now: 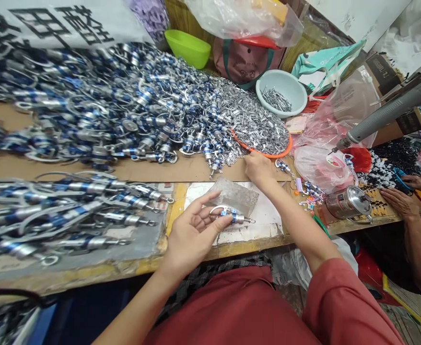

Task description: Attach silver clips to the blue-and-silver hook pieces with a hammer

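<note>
My left hand (192, 230) holds a small blue-and-silver cylindrical fitting (236, 218) between thumb and fingers. The fitting has a curved pale arm on one side and a small metal loop at its right tip. Below it lie a clear block (237, 191) and a white sheet (268, 215). My right hand (259, 168) reaches to the near edge of a heap of small flat metal pieces (257, 112), beside an orange rim (281, 152). Its fingers are curled down, and what they pinch, if anything, is hidden.
A large pile of similar fittings (124, 105) covers the back left, with a row of them (63, 206) nearer. A pale bowl (297, 98), a hanging power screwdriver (386, 110) and a metal mug (345, 203) stand right. Another person's hands (401, 201) work at far right.
</note>
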`<state>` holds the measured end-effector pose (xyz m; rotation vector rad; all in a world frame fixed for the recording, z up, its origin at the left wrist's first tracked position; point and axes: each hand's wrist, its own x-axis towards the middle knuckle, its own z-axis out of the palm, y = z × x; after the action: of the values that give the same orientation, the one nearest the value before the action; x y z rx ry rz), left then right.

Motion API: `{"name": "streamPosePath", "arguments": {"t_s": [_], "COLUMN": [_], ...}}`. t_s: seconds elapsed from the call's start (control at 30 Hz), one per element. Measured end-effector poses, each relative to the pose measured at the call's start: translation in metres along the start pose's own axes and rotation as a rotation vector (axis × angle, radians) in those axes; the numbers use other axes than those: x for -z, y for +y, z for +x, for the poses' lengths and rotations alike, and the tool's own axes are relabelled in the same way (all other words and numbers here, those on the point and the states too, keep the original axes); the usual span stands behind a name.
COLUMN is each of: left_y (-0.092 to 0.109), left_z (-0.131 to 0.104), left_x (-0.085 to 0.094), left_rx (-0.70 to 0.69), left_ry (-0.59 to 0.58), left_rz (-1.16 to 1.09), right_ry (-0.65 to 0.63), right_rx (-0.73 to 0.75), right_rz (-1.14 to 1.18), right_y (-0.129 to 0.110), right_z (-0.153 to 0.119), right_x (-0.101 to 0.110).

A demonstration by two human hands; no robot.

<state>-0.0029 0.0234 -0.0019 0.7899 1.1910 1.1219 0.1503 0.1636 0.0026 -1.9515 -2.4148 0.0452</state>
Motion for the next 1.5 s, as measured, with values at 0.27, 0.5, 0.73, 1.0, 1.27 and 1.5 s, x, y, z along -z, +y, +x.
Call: {"name": "streamPosePath", "arguments": {"t_s": [0.27,0.5,0.73,1.0,1.27,1.5], "left_y": [-0.004,-0.001,0.000,0.003,0.000,-0.001], "left_z": [0.005,0.006,0.004,0.004,0.004,0.005], "left_x": [0.003,0.003,-0.001,-0.001,-0.001,0.001], "left_rx": [0.036,0.035,0.048,0.060,0.057,0.063], "left_ry": [0.029,0.009,0.045,0.040,0.064,0.052], "left_rz": [-0.012,-0.027,-0.079,-0.071,-0.069,-0.091], "right_ry": [-0.029,-0.018,0.218,0.410,0.298,0.050], "right_rx": [0.006,0.037,0.349,0.661,0.548,-0.211], "right_rz": [0.000,0.179,0.827,0.259,0.191,-0.018], "right_y": [0.003,0.025,-0.008,-0.020,0.004,0.094], "right_z": [-0.008,-0.021,-0.088,-0.110,-0.136,-0.161], "right_x": [0.002,0.008,0.017,0.014,0.024,0.002]}}
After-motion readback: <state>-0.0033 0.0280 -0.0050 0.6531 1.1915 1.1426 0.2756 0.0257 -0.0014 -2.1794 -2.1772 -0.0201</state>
